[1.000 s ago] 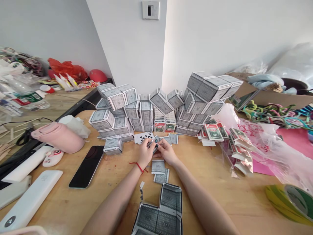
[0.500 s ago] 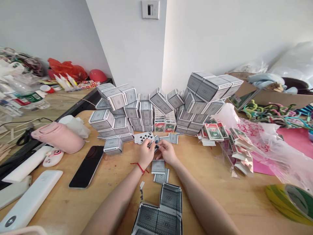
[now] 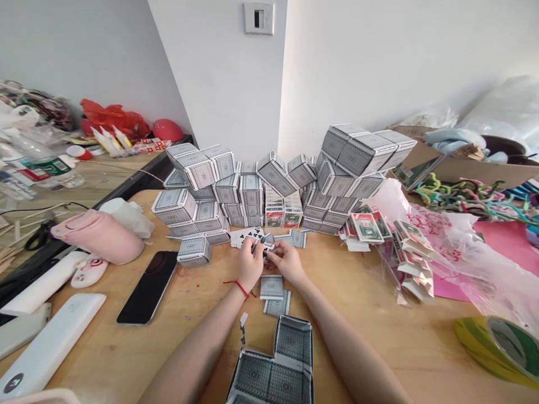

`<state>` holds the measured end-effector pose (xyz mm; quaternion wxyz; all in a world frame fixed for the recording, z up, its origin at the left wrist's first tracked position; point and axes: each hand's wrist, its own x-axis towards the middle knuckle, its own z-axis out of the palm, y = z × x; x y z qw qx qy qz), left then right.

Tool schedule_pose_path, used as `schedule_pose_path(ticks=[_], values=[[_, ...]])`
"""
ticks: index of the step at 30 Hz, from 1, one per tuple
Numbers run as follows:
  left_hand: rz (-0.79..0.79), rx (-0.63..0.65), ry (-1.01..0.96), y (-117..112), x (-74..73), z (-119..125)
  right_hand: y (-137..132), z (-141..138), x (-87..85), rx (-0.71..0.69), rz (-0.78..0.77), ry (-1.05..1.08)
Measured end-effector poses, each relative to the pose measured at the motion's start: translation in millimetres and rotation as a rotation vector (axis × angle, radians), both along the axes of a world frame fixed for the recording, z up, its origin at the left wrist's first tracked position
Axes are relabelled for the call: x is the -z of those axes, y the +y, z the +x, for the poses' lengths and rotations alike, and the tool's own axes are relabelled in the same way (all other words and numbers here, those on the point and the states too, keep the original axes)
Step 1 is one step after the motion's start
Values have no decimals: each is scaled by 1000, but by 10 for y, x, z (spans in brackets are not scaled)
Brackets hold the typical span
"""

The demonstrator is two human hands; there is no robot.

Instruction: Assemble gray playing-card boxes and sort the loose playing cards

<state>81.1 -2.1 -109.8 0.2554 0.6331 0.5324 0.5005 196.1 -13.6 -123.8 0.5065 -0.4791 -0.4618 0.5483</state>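
My left hand (image 3: 251, 262) and my right hand (image 3: 286, 260) meet over the middle of the table, fingers pinched on a playing card (image 3: 268, 246) held between them. Its white edge shows; the rest is hidden by my fingers. Behind my hands lie face-up cards (image 3: 242, 236) with black clubs and several face-down cards (image 3: 298, 239). Two grey-patterned cards (image 3: 272, 287) overlap on the table just below my hands. Nearest me sits an L-shaped block (image 3: 269, 370) built of folded cards.
Stacked card blocks (image 3: 193, 207) stand along the back. Card boxes (image 3: 368, 227), a plastic bag (image 3: 446, 241) and a roll of tape (image 3: 475, 342) are at right. A phone (image 3: 147, 287), power bank (image 3: 63, 336) and pink cup (image 3: 99, 235) lie at left.
My fingers have shifted on the card, and its white edge now shows between my hands. My left thumb has risen slightly. The surrounding blocks stand as before.
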Motion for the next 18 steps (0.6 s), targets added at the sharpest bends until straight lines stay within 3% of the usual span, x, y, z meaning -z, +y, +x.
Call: schedule_pose_path(ticks=[5,9,18], values=[[-49,1,-48,29,21,-18,-7,-41,6,66,1,-119],[-33,74,-64,37,42,-7,-22,-58,16,135,45,-241],[-15,126,-34,76,86,-7,-19,-7,-31,7,12,-98]])
